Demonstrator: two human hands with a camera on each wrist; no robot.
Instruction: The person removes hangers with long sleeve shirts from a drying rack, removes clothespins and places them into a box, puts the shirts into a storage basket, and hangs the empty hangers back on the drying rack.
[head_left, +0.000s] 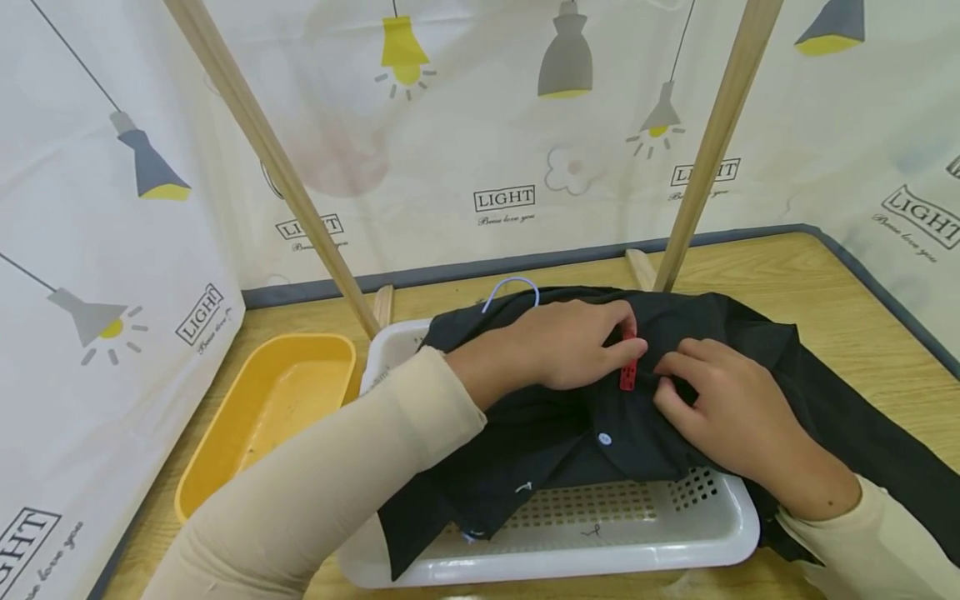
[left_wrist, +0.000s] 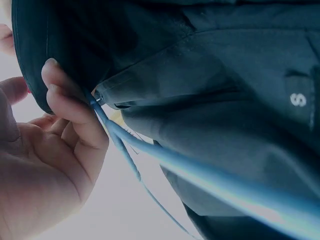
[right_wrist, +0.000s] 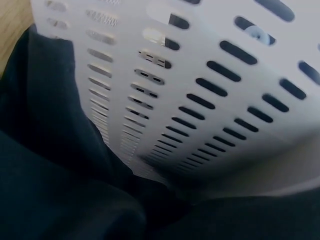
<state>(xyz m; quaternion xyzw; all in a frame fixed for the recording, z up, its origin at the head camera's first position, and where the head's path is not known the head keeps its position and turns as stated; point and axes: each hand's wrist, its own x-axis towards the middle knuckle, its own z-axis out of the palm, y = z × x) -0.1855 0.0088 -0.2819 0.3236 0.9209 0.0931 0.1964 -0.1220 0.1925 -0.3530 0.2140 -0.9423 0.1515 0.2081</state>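
A black button-up shirt (head_left: 555,433) lies bunched over a white perforated basket (head_left: 555,568), one sleeve trailing off to the right. The light-blue hook of a hanger (head_left: 517,281) pokes out at its collar. My left hand (head_left: 562,346) pinches a red plastic clip (head_left: 628,371) between thumb and index finger, over the upper front of the shirt. In the left wrist view its fingers lie beside the blue hanger (left_wrist: 200,175) and the black cloth. Just to the right, my right hand (head_left: 731,408) grips the shirt with bent fingers; its fingertips are partly hidden in the folds.
A yellow tray (head_left: 273,408) sits left of the basket on the wooden table (head_left: 757,267). Two wooden poles (head_left: 281,167) rise behind the basket on either side. A lamp-patterned sheet (head_left: 450,133) hangs at the back and sides.
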